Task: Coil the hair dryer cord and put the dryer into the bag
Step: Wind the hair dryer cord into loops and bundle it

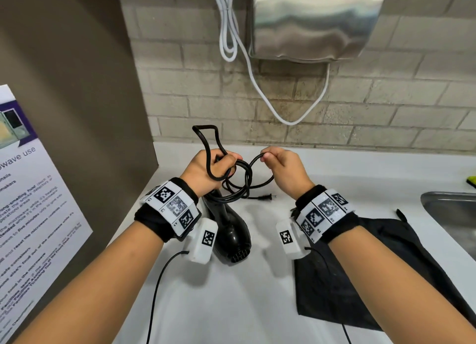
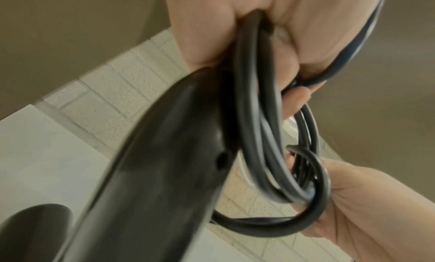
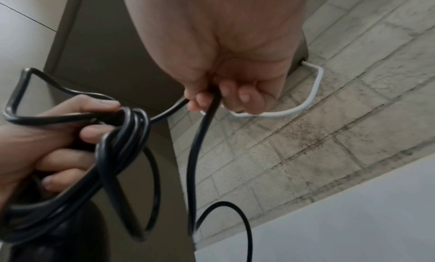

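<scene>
Black plastic is the material of the hair dryer [image 1: 230,230], which hangs with its barrel down, close over the white counter [image 1: 231,305]; I cannot tell if the barrel touches it. The left hand [image 1: 206,170] has its fingers curled around the end of the dryer handle and also around several loops of the black cord [image 1: 238,175]. One loop stands up above this hand, and the other loops hang down beside the handle. In the left wrist view the loops [image 2: 259,128] come out from the closed palm [image 2: 235,24], next to the handle [image 2: 164,154].

The right hand [image 1: 282,167] pinches a free part of the cord between the thumb and the curled fingers, just beside the left hand. In the right wrist view the cord [image 3: 200,145] falls down from the pinching fingers [image 3: 204,98]. The plug [image 1: 268,196] lies on the counter behind the hands.

A black bag [image 1: 360,279] lies flat on the counter, under the right forearm. Part of a steel sink [image 1: 450,215] is visible at the right edge. On the brick wall [image 1: 360,117] hangs a metal hand dryer [image 1: 316,19] with a white cable [image 1: 247,68].
</scene>
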A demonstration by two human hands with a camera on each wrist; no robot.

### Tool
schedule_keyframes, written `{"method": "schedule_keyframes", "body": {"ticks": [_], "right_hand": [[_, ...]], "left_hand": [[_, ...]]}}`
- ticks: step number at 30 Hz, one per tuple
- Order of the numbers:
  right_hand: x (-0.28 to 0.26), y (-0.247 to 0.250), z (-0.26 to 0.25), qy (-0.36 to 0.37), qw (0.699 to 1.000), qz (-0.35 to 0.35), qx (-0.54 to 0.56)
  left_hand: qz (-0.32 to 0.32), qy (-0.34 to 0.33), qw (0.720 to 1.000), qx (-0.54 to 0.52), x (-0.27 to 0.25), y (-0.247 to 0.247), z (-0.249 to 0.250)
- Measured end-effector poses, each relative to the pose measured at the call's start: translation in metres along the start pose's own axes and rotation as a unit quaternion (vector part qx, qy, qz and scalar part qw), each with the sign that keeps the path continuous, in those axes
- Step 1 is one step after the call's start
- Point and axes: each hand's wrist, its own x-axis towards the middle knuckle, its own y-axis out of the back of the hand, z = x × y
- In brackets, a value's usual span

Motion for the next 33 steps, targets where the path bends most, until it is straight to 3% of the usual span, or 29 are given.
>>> {"method": "schedule_keyframes", "body": {"ticks": [4, 8, 11, 13, 15, 22, 29, 31, 33], "right_hand": [[0.009, 0.008, 0.011, -0.032, 0.997, 0.074, 0.003], [0.003, 0.004, 0.017, -0.075, 0.995, 0.045, -0.039], [-0.019, -0.003, 0.009, 0.050, 0.985, 0.081, -0.147], [-0.031, -0.009, 0.000, 0.133, 0.975, 0.032, -0.174], [-0.035, -0.014, -0.001, 0.159, 0.971, -0.008, -0.180], [-0.039, -0.036, -0.004, 0.076, 0.975, -0.014, -0.207], [-0.037, -0.024, -0.015, 0.213, 0.971, 0.102, -0.037], [-0.029, -0.014, -0.026, 0.191, 0.973, 0.132, -0.007], [-0.017, -0.004, -0.035, 0.120, 0.981, 0.146, 0.040]], "left_hand": [[0.002, -0.004, 1.000, 0.027, 0.000, 0.000, 0.000], [0.016, -0.010, 0.998, 0.052, 0.003, -0.001, 0.001], [0.029, -0.001, 0.999, 0.043, 0.005, 0.001, 0.000], [0.035, 0.006, 0.999, 0.041, 0.006, 0.002, -0.001], [0.034, 0.007, 0.999, 0.040, 0.007, 0.003, -0.002], [0.046, -0.010, 0.998, 0.045, 0.007, 0.001, -0.001], [0.041, -0.055, 0.994, 0.083, 0.012, 0.003, -0.008], [0.049, -0.060, 0.992, 0.099, 0.015, 0.002, -0.010], [0.048, -0.066, 0.991, 0.105, 0.016, 0.001, -0.012]]}}
